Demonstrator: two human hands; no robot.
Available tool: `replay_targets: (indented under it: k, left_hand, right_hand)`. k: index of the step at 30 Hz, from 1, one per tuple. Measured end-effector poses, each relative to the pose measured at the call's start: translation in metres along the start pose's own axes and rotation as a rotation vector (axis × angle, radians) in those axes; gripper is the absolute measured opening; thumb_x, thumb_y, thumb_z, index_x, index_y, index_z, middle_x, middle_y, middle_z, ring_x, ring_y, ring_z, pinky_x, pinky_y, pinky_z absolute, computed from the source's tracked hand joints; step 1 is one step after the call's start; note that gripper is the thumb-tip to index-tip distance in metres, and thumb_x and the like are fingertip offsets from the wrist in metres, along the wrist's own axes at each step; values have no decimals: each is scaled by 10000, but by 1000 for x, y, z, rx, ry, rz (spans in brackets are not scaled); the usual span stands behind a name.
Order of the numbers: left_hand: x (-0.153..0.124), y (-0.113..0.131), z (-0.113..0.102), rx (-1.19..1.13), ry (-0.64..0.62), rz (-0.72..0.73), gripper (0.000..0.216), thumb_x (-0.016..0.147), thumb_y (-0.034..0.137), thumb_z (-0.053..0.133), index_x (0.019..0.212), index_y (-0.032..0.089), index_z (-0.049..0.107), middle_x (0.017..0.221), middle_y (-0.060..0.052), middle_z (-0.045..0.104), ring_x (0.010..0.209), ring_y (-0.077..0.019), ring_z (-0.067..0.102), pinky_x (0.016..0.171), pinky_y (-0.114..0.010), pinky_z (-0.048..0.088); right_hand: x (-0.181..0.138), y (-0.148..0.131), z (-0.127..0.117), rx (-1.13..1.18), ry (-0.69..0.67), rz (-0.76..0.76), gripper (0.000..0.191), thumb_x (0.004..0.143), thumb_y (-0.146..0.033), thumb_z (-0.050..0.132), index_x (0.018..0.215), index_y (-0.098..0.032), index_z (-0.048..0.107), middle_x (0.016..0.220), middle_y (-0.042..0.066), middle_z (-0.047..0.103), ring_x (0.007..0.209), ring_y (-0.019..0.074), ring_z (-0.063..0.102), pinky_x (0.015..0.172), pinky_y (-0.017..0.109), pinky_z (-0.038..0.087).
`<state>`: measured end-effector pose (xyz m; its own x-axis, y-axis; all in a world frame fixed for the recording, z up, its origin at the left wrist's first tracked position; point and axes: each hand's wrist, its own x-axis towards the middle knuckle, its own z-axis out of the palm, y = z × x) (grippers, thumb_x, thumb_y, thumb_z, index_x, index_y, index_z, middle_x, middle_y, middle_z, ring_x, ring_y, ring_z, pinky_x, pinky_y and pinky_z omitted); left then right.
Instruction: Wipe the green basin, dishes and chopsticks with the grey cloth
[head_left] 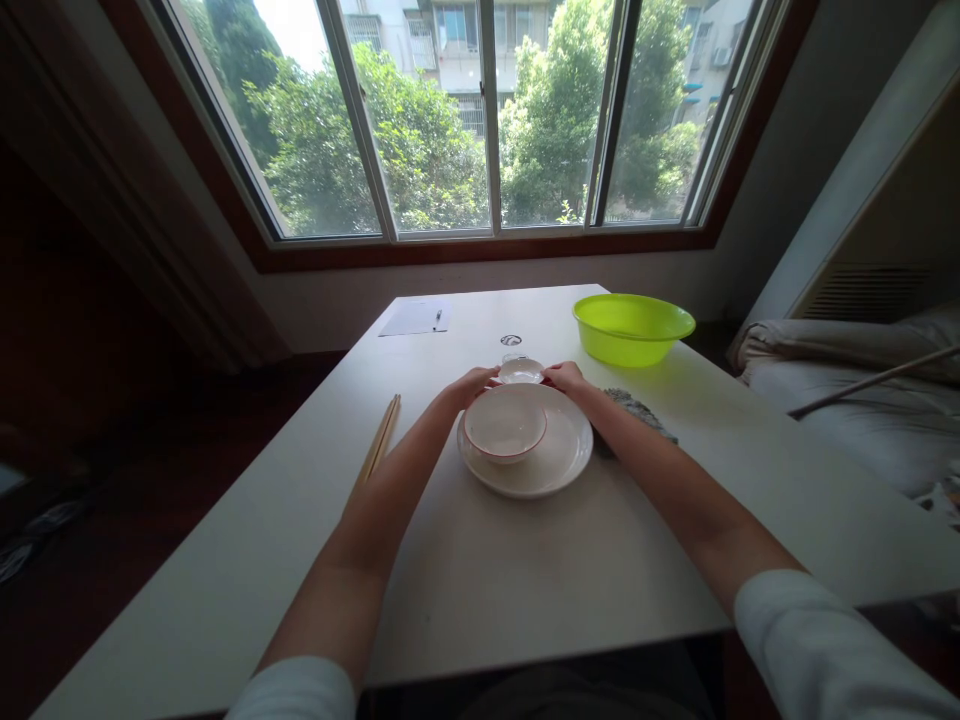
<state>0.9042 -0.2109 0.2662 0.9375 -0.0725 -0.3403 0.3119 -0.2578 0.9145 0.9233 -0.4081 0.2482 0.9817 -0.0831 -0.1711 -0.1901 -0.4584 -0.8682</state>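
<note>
A small white dish [521, 371] is held at its two sides, just past the far rim of a large white plate [562, 460]. My left hand [477, 384] is closed on the dish's left edge, and my right hand [565, 376] pinches its right edge. On the plate stands a white bowl [505, 425] with a reddish rim, left of the middle. Behind the dish a clear, glass-like object shows in part. To the left of my left forearm lie wooden chopsticks [380, 438]. A grey fluffy cloth [637, 410] is partly hidden by my right forearm.
A lime green basin [634, 335] stands at the table's back right. Paper [409, 319] with a pen [438, 319] on it lies at the back left. A round dark-patterned item [511, 340] is near the middle back. Past the white table [480, 610] is a window [491, 130].
</note>
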Motion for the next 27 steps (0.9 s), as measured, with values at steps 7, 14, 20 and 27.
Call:
replay_targets:
  k: [7, 14, 20, 27]
  left_hand:
    - [1, 1, 3, 130, 45, 37, 382, 753, 506, 628, 869, 143, 596, 807, -108, 668, 693, -193, 634, 588, -272, 496]
    - [-24, 13, -26, 345, 133, 176, 225, 748, 370, 636, 737, 149, 593, 671, -44, 629, 540, -108, 535, 480, -191, 374]
    - [-90, 26, -52, 727, -44, 137, 269, 695, 439, 647, 682, 173, 605, 582, -46, 661, 425, -134, 551, 406, -214, 341]
    - [-117, 17, -29, 792, -217, 41, 202, 667, 286, 637, 821, 190, 546, 563, -45, 662, 438, -185, 592, 389, -233, 390]
  right_hand:
    - [0, -2, -7, -166, 27, -54, 150, 746, -186, 620, 846, -100, 691, 769, 123, 716, 675, 183, 663, 599, 236, 495]
    - [-24, -29, -25, -318, 90, -318, 197, 779, -207, 643, 941, -107, 693, 918, 136, 719, 936, 220, 658, 863, 266, 462]
    - [-70, -34, -36, -261, -334, -328, 257, 776, -381, 678, 829, -130, 683, 649, 76, 701, 546, 169, 662, 589, 278, 545]
    - [-93, -20, -30, -159, -840, -99, 186, 783, -301, 640, 761, -119, 607, 645, 93, 699, 562, 169, 677, 521, 249, 562]
